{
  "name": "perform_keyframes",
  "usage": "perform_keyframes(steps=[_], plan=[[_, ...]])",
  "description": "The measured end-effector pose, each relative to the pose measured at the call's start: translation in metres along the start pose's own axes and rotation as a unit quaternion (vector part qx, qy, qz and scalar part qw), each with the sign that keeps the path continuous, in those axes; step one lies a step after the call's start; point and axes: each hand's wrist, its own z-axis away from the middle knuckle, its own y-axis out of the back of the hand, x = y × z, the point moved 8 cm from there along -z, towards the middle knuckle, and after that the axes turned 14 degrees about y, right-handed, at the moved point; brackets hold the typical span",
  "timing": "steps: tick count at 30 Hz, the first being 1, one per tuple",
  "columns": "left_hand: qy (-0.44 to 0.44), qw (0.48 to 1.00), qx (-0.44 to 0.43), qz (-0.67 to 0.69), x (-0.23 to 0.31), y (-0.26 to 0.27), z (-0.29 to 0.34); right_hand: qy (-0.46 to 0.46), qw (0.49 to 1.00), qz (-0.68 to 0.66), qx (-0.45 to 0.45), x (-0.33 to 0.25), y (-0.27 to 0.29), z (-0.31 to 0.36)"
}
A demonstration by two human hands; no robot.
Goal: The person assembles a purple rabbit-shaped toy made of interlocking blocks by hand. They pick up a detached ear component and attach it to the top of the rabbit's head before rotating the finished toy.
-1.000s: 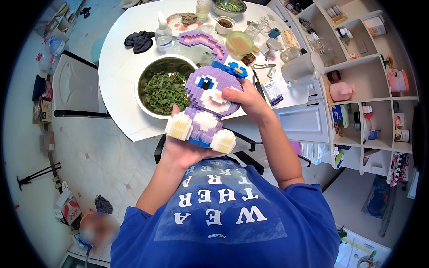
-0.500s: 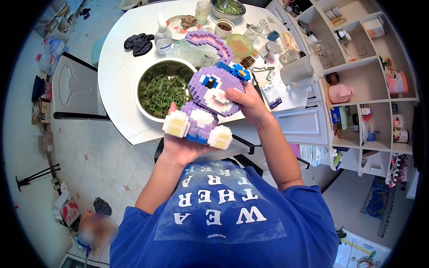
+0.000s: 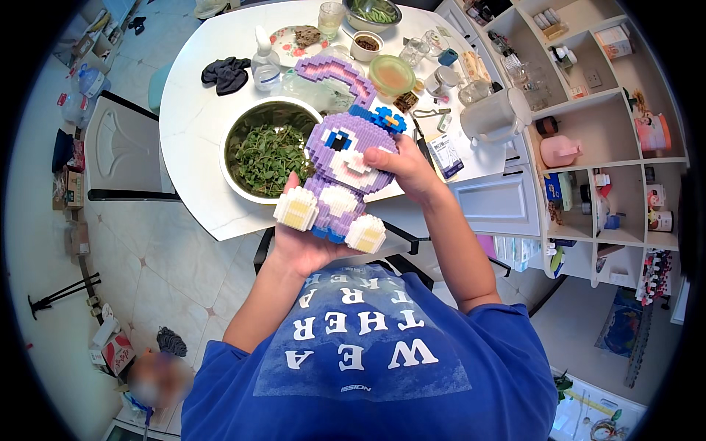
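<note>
A: What is nearest?

B: The blue shirt, then the left hand, palm up under the purple block rabbit. Its fingers are partly open, cupping the seat; a fingertip pokes up beside one white foot, while the rest are hidden behind the toy.

A: And the right hand?

B: It grips the head from the side, thumb across the cheek. The other fingers are behind, so I can't tell how tightly they curl.

A: Where does the toy sit, exactly?

B: Off the desk, held up before its near edge, the long ear reaching over the desktop in view.

A: Has it moved?

B: A little. Half a second ago the feet were further left and the blue flower further right; now the rabbit is more upright, much as it was a second ago. The grip is the same.

A: Beyond it?

B: The bowl of leaves near the left end of the near edge, partly overlapped by the toy. Farther, a dark cloth by the left edge and a spray bottle beside it. At the far edge, a metal bowl of green pods. Those all stay put.
</note>
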Motion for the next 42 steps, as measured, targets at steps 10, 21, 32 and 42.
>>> perform_keyframes(steps=[10,21,32,42], plan=[[0.008,1.0,0.008,0.006,-0.002,0.004,-0.002,0.002,1.0,0.02,-0.001,-0.002,0.002,0.003],[0.014,1.0,0.002,0.004,-0.005,0.009,-0.003,-0.025,0.999,0.022,-0.012,-0.001,0.002,0.007],[0.005,0.999,0.017,0.028,-0.008,0.011,0.0,-0.006,0.999,0.047,-0.024,-0.01,-0.004,0.013],[0.008,0.999,0.031,0.017,-0.009,0.017,0.001,-0.012,0.999,0.029,0.005,-0.003,-0.003,0.015]])
